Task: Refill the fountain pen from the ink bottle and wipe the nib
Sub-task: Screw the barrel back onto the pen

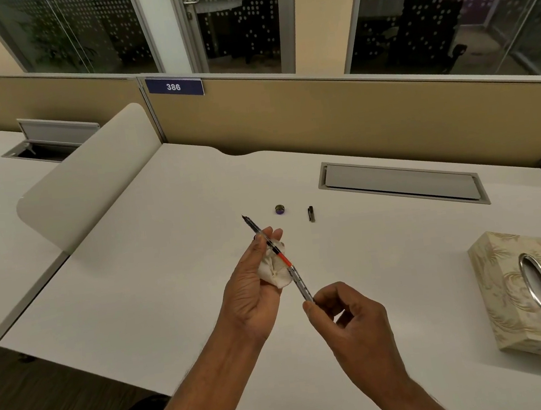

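A slim fountain pen with a clear barrel and an orange band lies slanted between my hands, its dark nib pointing up and away to the left. My right hand pinches the pen's rear end. My left hand cups a crumpled white tissue, and the pen's front section rests across that tissue and my fingers. A small round ink bottle cap or bottle, seen from above, sits on the desk beyond the nib. The dark pen cap lies to its right.
A patterned tissue box with an oval metal opening stands at the right on the white desk. A closed cable hatch is set into the desk at the back. A beige partition with a curved divider bounds the desk.
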Demonstrator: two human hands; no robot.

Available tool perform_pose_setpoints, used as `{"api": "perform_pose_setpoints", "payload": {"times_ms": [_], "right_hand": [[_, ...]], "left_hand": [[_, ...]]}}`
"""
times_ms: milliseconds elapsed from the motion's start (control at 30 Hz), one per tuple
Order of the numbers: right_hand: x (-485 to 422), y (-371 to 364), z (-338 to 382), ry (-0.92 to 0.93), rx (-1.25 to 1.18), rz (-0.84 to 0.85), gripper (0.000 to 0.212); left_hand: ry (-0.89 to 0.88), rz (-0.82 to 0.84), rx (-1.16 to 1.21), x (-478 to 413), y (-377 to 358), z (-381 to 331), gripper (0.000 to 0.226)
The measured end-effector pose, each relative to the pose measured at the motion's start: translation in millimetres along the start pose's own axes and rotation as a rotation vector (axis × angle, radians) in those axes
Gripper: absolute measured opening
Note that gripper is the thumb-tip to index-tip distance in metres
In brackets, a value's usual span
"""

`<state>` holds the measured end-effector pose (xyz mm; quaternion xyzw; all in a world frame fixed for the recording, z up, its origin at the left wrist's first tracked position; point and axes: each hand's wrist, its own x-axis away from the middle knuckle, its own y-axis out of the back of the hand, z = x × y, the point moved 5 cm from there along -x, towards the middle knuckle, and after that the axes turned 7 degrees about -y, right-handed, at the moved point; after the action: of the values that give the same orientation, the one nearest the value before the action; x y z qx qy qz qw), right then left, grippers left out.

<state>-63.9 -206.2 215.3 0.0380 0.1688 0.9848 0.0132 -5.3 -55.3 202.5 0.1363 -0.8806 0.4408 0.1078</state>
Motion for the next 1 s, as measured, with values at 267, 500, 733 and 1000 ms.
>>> {"api": "perform_pose_setpoints", "payload": {"times_ms": [267,500,733,1000], "right_hand": [[-1.7,4.3,1.9,0.007,-0.014,-0.021,0.014],[-6.8,5.4,0.9,0.084,0.032,-0.052,0.014],[-16.3,-0.7,6.6,0.22,0.1,-0.117,0.014],[-17.9,-8.7,8.2,0.33,0.127,-0.18,0.009]], "left_hand": [[0.018,-0.015,-0.11,-2.9,17.9,1.7,0.021],[0.031,-0.012,-0.192,3.3,20.5,3.9,0.034],[0.066,-0.003,-0.214,14.1,12.9,5.6,0.029],[0.069,0.0,-0.179,20.3,7.3,6.5,0.021]]}}
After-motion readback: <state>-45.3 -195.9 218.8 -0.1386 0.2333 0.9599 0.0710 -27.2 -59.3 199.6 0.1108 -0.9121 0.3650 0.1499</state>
